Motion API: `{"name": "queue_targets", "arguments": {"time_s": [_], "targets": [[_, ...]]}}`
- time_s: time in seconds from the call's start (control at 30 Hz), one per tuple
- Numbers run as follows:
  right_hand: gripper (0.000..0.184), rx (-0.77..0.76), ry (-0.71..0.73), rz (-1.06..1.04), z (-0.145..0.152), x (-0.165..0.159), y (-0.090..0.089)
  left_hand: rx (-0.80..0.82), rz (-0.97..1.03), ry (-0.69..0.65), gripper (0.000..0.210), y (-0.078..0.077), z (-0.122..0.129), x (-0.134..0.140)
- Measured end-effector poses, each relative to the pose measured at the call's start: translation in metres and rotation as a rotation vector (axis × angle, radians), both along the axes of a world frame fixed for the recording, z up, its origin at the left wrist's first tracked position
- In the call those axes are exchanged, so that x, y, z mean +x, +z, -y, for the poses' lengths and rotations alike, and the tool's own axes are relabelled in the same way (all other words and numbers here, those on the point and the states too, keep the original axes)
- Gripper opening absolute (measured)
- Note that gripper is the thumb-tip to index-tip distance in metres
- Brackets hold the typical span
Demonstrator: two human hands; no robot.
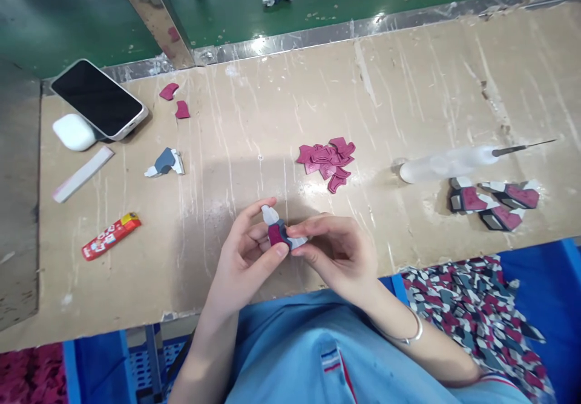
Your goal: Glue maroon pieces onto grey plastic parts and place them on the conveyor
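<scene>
Over the front part of the table, both of my hands hold one small moulded part (pixel 277 232) with white ends, a dark grey body and a maroon patch. My left hand (pixel 247 252) grips its left side, thumb at the maroon patch. From the right, my right hand (pixel 338 249) pinches the part near its white lower end. Just beyond my hands lies a loose pile of maroon pieces (pixel 324 160). Right of the pile rests a translucent bottle (pixel 449 165) with a thin needle tip. Several finished-looking grey, white and maroon parts (pixel 497 201) lie beside the bottle.
A phone (pixel 97 98), white earphone case (pixel 74 131), pale strip (pixel 84 174) and red packet (pixel 111 236) lie at left. Near them is a grey-white part (pixel 166 162). A blue bin (pixel 540 289) below the right edge holds many parts; maroon pieces (pixel 31 374) fill another at lower left.
</scene>
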State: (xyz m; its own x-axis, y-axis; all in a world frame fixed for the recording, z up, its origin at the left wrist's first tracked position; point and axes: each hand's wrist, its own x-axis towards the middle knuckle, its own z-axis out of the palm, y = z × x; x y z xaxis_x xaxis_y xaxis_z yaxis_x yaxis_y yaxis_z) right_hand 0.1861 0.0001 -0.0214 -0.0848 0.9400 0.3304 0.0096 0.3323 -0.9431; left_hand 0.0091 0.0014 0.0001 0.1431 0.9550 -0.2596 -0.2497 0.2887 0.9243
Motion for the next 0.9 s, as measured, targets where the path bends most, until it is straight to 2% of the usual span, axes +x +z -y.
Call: {"name": "queue_targets", "arguments": {"time_s": [0.1,0.23,0.33,0.4,0.5,0.57,0.7,0.9], "targets": [[0.027,0.023,-0.010,-0.008,-0.002,0.000,0.000,-0.005,-0.012,0.019,0.058,-0.002,0.000,0.000],[0.026,0.043,0.006,-0.014,-0.002,-0.001,0.001,0.032,-0.008,0.048,0.031,-0.003,0.002,0.003],[0.035,-0.087,-0.003,-0.003,-0.002,0.000,0.001,0.107,-0.095,0.097,0.019,-0.003,0.004,0.006],[0.040,-0.220,0.056,-0.019,-0.003,0.001,0.003,0.180,-0.161,0.115,0.021,-0.003,0.006,0.007],[0.029,-0.352,0.186,-0.088,-0.007,0.003,0.006,0.264,-0.231,0.123,0.023,-0.004,0.007,0.008],[0.024,-0.396,0.198,-0.140,-0.010,0.003,0.007,0.277,-0.243,0.177,0.026,-0.005,0.007,0.009],[0.022,-0.372,0.127,-0.250,-0.009,-0.002,0.008,0.223,-0.140,0.259,0.040,-0.004,0.005,0.010],[0.019,-0.362,0.099,-0.189,-0.006,-0.002,0.004,0.166,-0.105,0.274,0.035,-0.002,0.005,0.016]]}}
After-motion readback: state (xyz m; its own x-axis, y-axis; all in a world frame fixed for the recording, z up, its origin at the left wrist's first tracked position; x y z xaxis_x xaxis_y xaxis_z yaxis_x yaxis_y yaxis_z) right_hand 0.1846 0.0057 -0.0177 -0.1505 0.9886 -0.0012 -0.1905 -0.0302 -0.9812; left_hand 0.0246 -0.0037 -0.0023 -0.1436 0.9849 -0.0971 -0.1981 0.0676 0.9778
